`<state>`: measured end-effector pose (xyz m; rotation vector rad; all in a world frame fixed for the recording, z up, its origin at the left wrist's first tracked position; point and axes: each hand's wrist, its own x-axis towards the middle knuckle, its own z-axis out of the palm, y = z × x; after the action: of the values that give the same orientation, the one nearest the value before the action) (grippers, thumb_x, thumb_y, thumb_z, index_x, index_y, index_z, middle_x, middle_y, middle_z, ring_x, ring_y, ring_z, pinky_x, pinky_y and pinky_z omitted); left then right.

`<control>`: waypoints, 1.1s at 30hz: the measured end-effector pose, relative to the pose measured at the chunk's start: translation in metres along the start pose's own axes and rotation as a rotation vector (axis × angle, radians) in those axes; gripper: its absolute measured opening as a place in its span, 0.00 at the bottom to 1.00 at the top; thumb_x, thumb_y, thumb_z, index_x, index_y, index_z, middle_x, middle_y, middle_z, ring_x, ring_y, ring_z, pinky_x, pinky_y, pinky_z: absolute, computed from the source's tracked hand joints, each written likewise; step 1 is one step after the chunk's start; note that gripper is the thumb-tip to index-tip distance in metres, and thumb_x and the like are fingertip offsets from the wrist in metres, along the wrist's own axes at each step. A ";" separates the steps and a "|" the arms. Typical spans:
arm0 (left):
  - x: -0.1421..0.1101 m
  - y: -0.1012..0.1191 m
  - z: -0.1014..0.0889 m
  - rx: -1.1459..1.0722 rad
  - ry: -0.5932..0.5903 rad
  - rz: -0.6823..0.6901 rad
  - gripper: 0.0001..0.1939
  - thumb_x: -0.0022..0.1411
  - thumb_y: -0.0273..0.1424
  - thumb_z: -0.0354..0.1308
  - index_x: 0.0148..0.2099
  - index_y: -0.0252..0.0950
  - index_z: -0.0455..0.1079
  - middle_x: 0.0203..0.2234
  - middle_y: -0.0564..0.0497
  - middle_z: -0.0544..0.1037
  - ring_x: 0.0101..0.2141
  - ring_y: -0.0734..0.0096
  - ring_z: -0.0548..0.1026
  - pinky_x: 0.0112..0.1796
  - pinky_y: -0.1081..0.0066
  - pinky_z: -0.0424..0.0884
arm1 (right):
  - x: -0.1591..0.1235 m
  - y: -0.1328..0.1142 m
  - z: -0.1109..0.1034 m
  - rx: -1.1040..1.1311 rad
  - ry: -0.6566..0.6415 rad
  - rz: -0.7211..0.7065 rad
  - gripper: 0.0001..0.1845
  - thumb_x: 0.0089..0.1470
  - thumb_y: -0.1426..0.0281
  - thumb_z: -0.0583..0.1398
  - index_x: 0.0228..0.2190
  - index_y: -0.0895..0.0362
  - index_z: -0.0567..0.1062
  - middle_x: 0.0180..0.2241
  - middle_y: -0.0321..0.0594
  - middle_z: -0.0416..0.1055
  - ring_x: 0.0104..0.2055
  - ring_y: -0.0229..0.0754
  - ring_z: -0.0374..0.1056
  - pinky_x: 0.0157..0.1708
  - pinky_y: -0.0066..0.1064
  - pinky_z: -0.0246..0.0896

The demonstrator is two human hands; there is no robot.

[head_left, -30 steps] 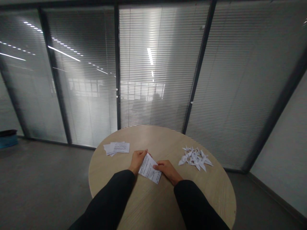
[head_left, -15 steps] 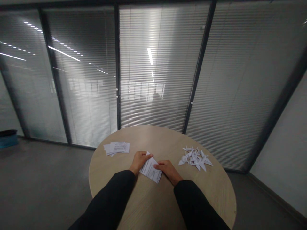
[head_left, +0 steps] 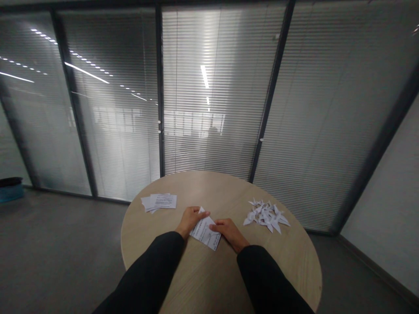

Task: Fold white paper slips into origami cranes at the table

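I have both wrists angled inward, thumbs on top: the left hand [head_left: 190, 220] and right hand [head_left: 230, 232] each pinch the printed paper [head_left: 205, 233] between them, over the round table [head_left: 218, 192]. One corner points forward past the left thumb; its partly covered long axis I can't tell. Loose sheets [head_left: 164, 201] lie left, folded white pieces [head_left: 266, 216] right.

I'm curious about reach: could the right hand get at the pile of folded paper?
Probably yes: the pile lies near the right hand, with nothing visible between them, but that hand would likely have to release the sheet first.
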<state>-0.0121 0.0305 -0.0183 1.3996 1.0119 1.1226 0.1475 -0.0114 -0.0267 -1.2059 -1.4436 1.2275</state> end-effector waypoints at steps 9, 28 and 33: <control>0.001 0.002 0.000 0.087 -0.005 0.023 0.17 0.36 0.40 0.67 0.22 0.32 0.68 0.15 0.54 0.70 0.18 0.75 0.67 0.20 0.75 0.59 | 0.002 0.003 0.000 0.022 -0.023 0.008 0.18 0.35 0.59 0.66 0.24 0.63 0.79 0.23 0.41 0.75 0.26 0.43 0.69 0.28 0.31 0.59; 0.003 -0.006 0.001 -0.026 -0.017 0.043 0.28 0.43 0.55 0.58 0.21 0.31 0.68 0.12 0.52 0.68 0.15 0.74 0.66 0.18 0.75 0.57 | 0.000 -0.004 -0.001 0.024 0.010 -0.005 0.18 0.35 0.58 0.66 0.24 0.62 0.79 0.22 0.39 0.75 0.24 0.41 0.69 0.26 0.29 0.59; 0.004 -0.006 0.000 -0.121 -0.013 0.048 0.30 0.46 0.55 0.57 0.28 0.27 0.74 0.17 0.47 0.74 0.18 0.71 0.70 0.21 0.74 0.61 | 0.003 0.000 -0.005 0.032 0.109 -0.038 0.18 0.35 0.59 0.66 0.23 0.62 0.78 0.20 0.38 0.74 0.22 0.40 0.67 0.23 0.28 0.57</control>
<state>-0.0109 0.0352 -0.0240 1.3380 0.8908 1.1890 0.1520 -0.0079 -0.0262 -1.2002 -1.3565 1.1374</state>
